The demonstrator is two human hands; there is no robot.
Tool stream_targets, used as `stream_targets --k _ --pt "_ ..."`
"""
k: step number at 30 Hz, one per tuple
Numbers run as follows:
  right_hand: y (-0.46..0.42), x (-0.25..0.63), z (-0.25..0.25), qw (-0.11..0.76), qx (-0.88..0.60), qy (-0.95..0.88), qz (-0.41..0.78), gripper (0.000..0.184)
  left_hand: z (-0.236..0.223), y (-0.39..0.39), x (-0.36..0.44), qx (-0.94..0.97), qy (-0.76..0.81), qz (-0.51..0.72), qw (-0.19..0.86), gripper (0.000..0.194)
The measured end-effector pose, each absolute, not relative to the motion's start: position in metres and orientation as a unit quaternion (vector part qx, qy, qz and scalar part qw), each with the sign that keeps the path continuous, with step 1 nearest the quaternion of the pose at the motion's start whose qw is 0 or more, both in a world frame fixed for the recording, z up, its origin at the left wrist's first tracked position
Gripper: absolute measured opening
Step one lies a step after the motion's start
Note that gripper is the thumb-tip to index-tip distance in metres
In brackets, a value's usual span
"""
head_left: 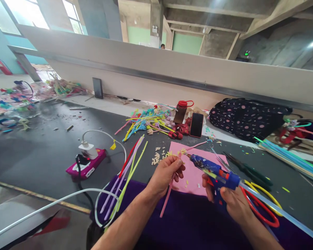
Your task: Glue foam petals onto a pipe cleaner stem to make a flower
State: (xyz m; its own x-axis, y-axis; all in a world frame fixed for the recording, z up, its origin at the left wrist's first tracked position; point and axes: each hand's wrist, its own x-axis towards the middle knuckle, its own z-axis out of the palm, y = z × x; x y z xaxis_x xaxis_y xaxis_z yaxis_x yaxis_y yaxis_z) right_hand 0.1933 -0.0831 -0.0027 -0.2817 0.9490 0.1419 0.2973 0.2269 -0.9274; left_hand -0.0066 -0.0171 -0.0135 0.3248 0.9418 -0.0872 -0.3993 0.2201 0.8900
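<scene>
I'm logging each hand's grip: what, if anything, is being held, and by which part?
The left hand pinches a pink pipe cleaner near its upper end; the right hand grips a blue glue gun by its handle.

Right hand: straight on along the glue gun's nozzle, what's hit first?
Likely the small pink-and-yellow piece in the left hand, right by the glue gun's tip; one view leaves depth unclear.

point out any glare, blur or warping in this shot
Head view: windows at upper left blown out white; soft sheen on the dark table at left; wide-angle stretch towards the edges; star-shaped pieces at far left smeared; glue gun readable.
</scene>
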Motion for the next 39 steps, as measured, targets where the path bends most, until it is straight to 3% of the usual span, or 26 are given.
stream_targets --k 16,39 --pt "-0.085 0.196 -0.009 0.389 -0.475 -0.693 0.379 0.045 -0.017 -0.018 -0.003 0.474 0.368 0.486 0.636 0.021" --pt "-0.077 0.202 -0.023 0.398 -0.462 -0.695 0.381 0.044 -0.017 -0.019 -0.002 0.489 0.376 0.476 0.627 0.024"
